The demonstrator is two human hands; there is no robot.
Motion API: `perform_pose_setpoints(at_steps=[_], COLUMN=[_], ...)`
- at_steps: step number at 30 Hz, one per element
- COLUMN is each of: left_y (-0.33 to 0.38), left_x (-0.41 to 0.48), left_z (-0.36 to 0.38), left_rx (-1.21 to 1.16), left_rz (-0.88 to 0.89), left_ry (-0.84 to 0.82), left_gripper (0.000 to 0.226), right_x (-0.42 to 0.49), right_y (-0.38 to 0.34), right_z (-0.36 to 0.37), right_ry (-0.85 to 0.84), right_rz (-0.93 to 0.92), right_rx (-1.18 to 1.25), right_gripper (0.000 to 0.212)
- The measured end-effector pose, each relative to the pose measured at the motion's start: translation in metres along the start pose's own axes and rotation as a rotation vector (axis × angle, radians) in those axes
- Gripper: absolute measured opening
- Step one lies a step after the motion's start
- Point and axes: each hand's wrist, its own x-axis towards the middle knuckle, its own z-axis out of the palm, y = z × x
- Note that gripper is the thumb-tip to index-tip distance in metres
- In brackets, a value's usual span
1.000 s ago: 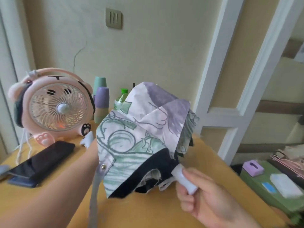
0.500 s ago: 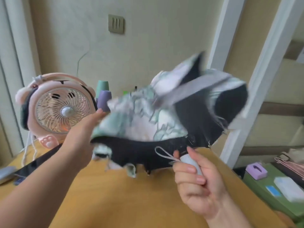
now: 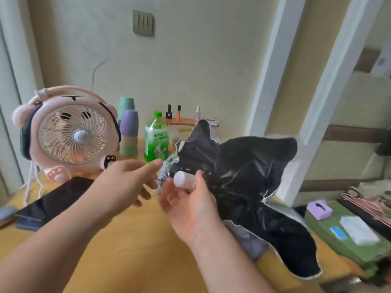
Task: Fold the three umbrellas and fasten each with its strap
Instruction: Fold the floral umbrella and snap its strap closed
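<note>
As right hand (image 3: 188, 208) grips umbrella (image 3: 254, 187) handle (image 3: 183, 181) and left hand (image 3: 124, 182) spreads its fingers (image 3: 152, 164), green bottle (image 3: 156, 142) stands at twelve o'clock on surface (image 3: 131, 240).

Umbrella (image 3: 249, 187) blk inside, handle (image 3: 184, 181) white; fan (image 3: 69, 134) pink; bottle (image 3: 156, 140) green; cup (image 3: 129, 125) purple; table (image 3: 131, 240) yellow.
</note>
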Motion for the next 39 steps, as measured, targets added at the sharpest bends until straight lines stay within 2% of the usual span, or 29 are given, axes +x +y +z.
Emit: perform_pose_setpoints(at_steps=[2, 3, 5, 7, 8, 10, 11, 12, 13, 14, 15, 16, 18, 19, 20, 22, 24, 26, 28, 29, 30, 31, 32, 33, 35, 37, 39], left_y=[-0.011, -0.021, -0.038, -0.05, -0.056, -0.066, -0.069, -0.071, -0.075, -0.078, -0.079, -0.08, -0.071, -0.06, -0.044, -0.008, 0.028, 0.056, 0.066, 0.062, 0.048, 0.027, 0.002, -0.023, -0.072, -0.101, -0.111], left_x=[0.004, 0.008, 0.014, 0.017, 0.019, 0.022, 0.023, 0.024, 0.027, 0.029, 0.032, 0.035, 0.043, 0.048, 0.051, 0.059, 0.067, 0.073, 0.078, 0.08, 0.083, 0.085, 0.085, 0.083, 0.076, 0.067, 0.066], left_z=[0.014, 0.02, 0.031, 0.041, 0.047, 0.058, 0.064, 0.07, 0.075, 0.078, 0.079, 0.077, 0.068, 0.06, 0.052, 0.033, 0.012, -0.008, -0.023, -0.026, -0.028, -0.027, -0.023, -0.017, -0.004, 0.004, 0.004], left_rx=[0.128, 0.216, 0.417, 0.646, 0.733, 0.866, 0.916, 0.944, 0.948, 0.929, 0.892, 0.849, 0.7, 0.618, 0.555, 0.527, 0.648, 0.786, 0.859, 0.898, 0.915, 0.927, 0.925, 0.906, 0.818, 0.676, 0.583], left_rz=[-0.189, -0.227, -0.209, -0.086, -0.019, 0.096, 0.128, 0.15, 0.156, 0.162, 0.174, 0.19, 0.207, 0.209, 0.218, 0.257, 0.343, 0.428, 0.455, 0.454, 0.456, 0.444, 0.461, 0.452, 0.431, 0.413, 0.384], left_ry=[-0.165, -0.21, -0.288, -0.363, -0.394, -0.438, -0.449, -0.451, -0.452, -0.456, -0.456, -0.443, -0.392, -0.369, -0.35, -0.298, -0.239, -0.184, -0.198, -0.204, -0.21, -0.223, -0.237, -0.263, -0.329, -0.362, -0.353], left_gripper=[0.042, 0.043, 0.044, 0.046, 0.046, 0.042, 0.037, 0.034, 0.032, 0.033, 0.036, 0.037, 0.036, 0.033, 0.028, 0.015, 0.021, 0.029, 0.011, 0.02, 0.021, 0.012, 0.007, 0.021, 0.031, 0.033, 0.019], right_x=[-0.003, -0.01, -0.034, -0.072, -0.092, -0.13, -0.142, -0.148, -0.146, -0.139, -0.126, -0.11, -0.083, -0.074, -0.065, -0.051, -0.038, -0.026, -0.016, -0.01, -0.006, -0.001, 0.004, 0.009, 0.019, 0.028, 0.04], right_y=[0.02, 0.028, 0.036, 0.028, 0.017, -0.018, -0.038, -0.058, -0.081, -0.103, -0.123, -0.138, -0.154, -0.156, -0.153, -0.144, -0.138, -0.137, -0.135, -0.131, -0.126, -0.119, -0.11, -0.102, -0.087, -0.078, -0.073], right_z=[-0.017, -0.023, -0.035, -0.049, -0.056, -0.067, -0.076, -0.089, -0.104, -0.118, -0.132, -0.144, -0.162, -0.164, -0.16, -0.135, -0.1, -0.069, -0.048, -0.044, -0.043, -0.047, -0.053, -0.061, -0.075, -0.086, -0.092], right_ry=[0.027, 0.014, -0.076, -0.207, -0.312, -0.572, -0.564, -0.442, -0.239, -0.02, 0.13, 0.189, 0.102, 0.007, -0.064, -0.132, -0.152, -0.115, -0.005, 0.062, 0.116, 0.147, 0.154, 0.141, 0.087, 0.063, 0.066], right_rz=[0.144, 0.197, 0.219, 0.109, -0.013, -0.283, -0.55, -0.888, -1.141, -1.234, -1.237, -1.115, -0.696, -0.576, -0.542, -0.611, -0.749, -0.89, -1.034, -1.069, -1.066, -1.037, -0.98, -0.901, -0.777, -0.749, -0.767], right_rx=[-0.264, -0.429, -0.842, -1.285, -1.424, -1.558, -1.624, -1.644, -1.634, -1.6, -1.576, -1.611, -1.756, -1.787, -1.792, -1.682, -1.518, -1.442, -1.524, -1.627, -1.756, -1.906, -2.06, -2.178, -2.283, -2.264, -2.156], right_gripper=[0.023, 0.018, 0.017, 0.029, 0.033, 0.019, 0.01, 0.01, 0.017, 0.028, 0.046, 0.07, 0.108, 0.114, 0.115, 0.113, 0.105, 0.088, 0.06, 0.048, 0.04, 0.039, 0.041, 0.043, 0.049, 0.066, 0.087])
